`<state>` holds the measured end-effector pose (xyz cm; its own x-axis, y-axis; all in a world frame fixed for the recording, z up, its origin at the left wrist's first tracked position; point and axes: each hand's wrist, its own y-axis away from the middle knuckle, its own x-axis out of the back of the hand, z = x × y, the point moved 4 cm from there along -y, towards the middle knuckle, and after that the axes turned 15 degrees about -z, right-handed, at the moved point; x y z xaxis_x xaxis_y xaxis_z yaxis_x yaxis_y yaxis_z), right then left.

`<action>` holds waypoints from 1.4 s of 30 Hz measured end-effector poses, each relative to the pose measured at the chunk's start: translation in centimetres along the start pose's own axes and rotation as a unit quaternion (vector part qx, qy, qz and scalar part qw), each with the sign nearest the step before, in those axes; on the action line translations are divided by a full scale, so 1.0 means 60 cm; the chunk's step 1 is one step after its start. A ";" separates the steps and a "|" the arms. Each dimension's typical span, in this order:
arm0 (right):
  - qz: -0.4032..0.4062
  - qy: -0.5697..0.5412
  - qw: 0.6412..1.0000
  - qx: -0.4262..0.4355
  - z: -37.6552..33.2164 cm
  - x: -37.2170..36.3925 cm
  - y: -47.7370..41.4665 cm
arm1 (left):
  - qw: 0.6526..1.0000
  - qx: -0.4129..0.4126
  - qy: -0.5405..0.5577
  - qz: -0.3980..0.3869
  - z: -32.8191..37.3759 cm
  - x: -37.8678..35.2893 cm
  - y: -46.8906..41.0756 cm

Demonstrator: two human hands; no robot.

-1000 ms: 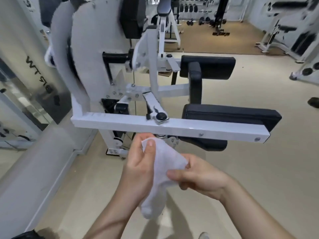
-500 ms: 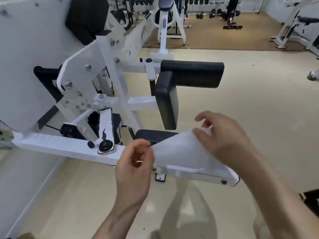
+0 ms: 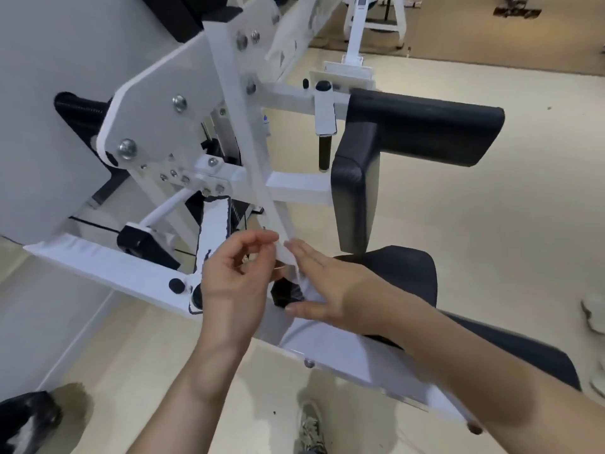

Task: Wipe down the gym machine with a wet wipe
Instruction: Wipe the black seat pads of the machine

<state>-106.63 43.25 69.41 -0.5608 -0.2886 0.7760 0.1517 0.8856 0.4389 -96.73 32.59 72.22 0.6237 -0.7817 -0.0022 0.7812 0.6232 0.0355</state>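
The gym machine has a white steel frame (image 3: 98, 267), a black seat pad (image 3: 409, 273) and black roller pads (image 3: 422, 126). I hold the white wet wipe (image 3: 296, 273) just above the frame's front bar, beside the seat pad. It is bunched into a narrow strip between my hands. My left hand (image 3: 235, 276) pinches the wipe's upper end between thumb and fingertips. My right hand (image 3: 327, 286) lies flat against the wipe with straight fingers, thumb spread below. The wipe's lower part is hidden under my right palm.
A black adjustment knob (image 3: 176, 285) sits on the front bar left of my hands. A pale wall panel (image 3: 49, 60) stands on the left. My shoe (image 3: 311, 427) is on the beige floor below. Another white machine (image 3: 357, 31) stands farther back.
The wipe was stretched wide between my hands; now my hands have come together and it is gathered into a narrow strip. My view has moved closer and lower over the machine.
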 end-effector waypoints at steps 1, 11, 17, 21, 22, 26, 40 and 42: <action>0.040 -0.029 0.999 0.017 0.008 0.003 0.007 | 1.000 0.003 0.019 -0.005 0.007 -0.006 -0.011; 0.303 -0.065 0.945 0.105 0.085 0.097 0.087 | 0.995 -0.070 -0.054 0.047 0.047 -0.061 -0.037; -0.135 0.036 0.981 0.135 0.059 -0.011 0.109 | 0.888 0.064 -0.447 0.083 0.005 -0.068 0.064; -0.056 0.073 0.981 0.169 0.050 0.009 0.099 | 0.851 0.131 -0.497 0.105 -0.031 -0.066 0.109; 0.014 0.088 0.975 0.202 0.038 0.017 0.086 | 0.855 0.112 -0.492 0.124 -0.030 -0.067 0.113; 0.029 0.129 0.984 0.117 0.007 -0.019 -0.007 | 0.874 0.030 -0.461 0.152 -0.016 -0.074 0.111; -0.116 -0.121 0.986 -0.011 0.156 -0.029 0.184 | 0.760 -0.042 -0.639 -0.110 -0.066 -0.133 0.019; -0.108 -0.088 0.988 -0.066 0.163 -0.032 0.196 | 0.746 -0.041 -0.652 -0.127 -0.063 -0.148 0.003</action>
<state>-111.73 57.76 68.64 -0.7233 -0.3873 0.5717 0.1109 0.7521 0.6497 -102.03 39.77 68.47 -0.0586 -0.1993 0.9782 0.9022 0.4088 0.1373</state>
